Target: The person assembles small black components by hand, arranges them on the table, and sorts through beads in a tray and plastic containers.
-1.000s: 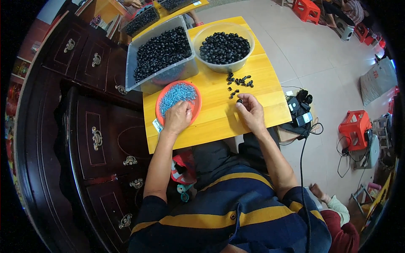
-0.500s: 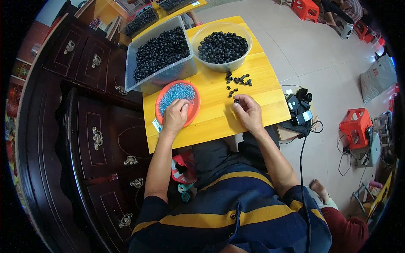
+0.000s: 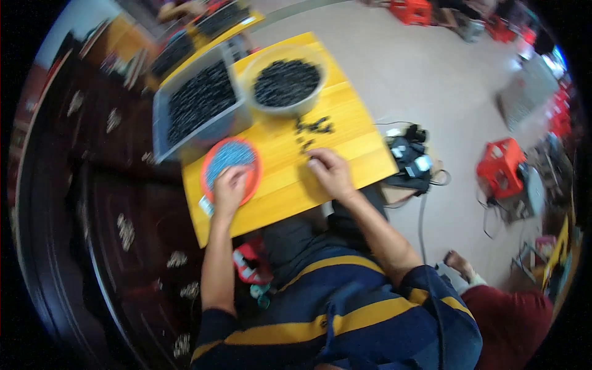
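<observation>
My left hand (image 3: 229, 187) is over the near side of a round red-orange dish (image 3: 255, 188). Its fingers are pinched together, and what they hold, if anything, is too small to make out. Many tiny blue pieces (image 3: 228, 154) lie in the dish. My right hand (image 3: 335, 176) is low over the yellow table (image 3: 283, 203), thumb and forefinger closed on a small black piece, blurred at the fingertips. Just beyond it lie several loose black pieces (image 3: 320, 126). Motion smears the whole picture.
A clear rectangular bin (image 3: 161, 126) and a round translucent tub (image 3: 283, 111), both full of black pieces, stand at the table's far side. Dark drawers (image 3: 129, 228) border the left. Right of the table are a black bag (image 3: 410, 163), a cable and a red stool (image 3: 501, 168).
The view has swung, so the table and everything on it appear farther left and somewhat lower. Both hands keep about the same places over the dish and the table, fingers still pinched.
</observation>
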Tool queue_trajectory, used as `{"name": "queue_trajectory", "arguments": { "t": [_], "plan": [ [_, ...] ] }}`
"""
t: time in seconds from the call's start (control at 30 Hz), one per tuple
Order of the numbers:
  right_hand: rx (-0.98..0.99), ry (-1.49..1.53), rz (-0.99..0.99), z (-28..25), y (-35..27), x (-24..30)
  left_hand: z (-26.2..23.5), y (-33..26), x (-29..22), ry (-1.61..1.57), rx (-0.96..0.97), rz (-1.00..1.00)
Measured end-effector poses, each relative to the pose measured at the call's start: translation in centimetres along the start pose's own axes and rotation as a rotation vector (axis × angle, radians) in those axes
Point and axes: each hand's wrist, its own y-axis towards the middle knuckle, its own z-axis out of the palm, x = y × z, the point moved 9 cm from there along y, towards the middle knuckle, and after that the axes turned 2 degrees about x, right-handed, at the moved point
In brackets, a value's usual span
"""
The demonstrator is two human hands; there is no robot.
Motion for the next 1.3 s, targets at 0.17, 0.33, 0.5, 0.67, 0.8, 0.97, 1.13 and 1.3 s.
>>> {"name": "queue_trajectory", "arguments": {
  "t": [0.17, 0.33, 0.5, 0.67, 0.8, 0.97, 1.13, 1.3],
  "plan": [
    [0.001, 0.028, -0.04, 0.7, -0.2, 0.0, -0.2, -0.1, -0.4, 0.316, 0.012, -0.043],
    [0.056, 0.057, -0.088, 0.2, -0.7, 1.1, -0.2, -0.8, 0.7, 0.344, 0.039, -0.021],
    [0.046, 0.033, -0.133, -0.2, -0.7, 1.0, -0.5, -0.6, 0.7, 0.263, -0.009, -0.076],
    [0.105, 0.076, -0.057, 0.5, -0.3, 0.9, -1.4, -1.1, 0.2, 0.242, -0.085, 0.056],
    [0.174, 0.349, 0.107, 1.9, -0.6, -0.9, -0.6, -1.1, -1.9, 0.047, -0.036, -0.008],
    [0.44, 0.596, 0.296, 6.0, -2.2, 0.4, 2.7, -2.1, -4.4, -0.362, 0.108, -0.183],
    [0.658, 0.743, 0.434, 8.3, -4.6, 1.8, 4.3, -2.7, -6.9, -0.548, 0.131, -0.129],
    [0.74, 0.761, 0.431, 9.3, -5.6, 3.1, 5.0, -3.0, -7.5, -0.528, 0.144, -0.137]
  ]
}}
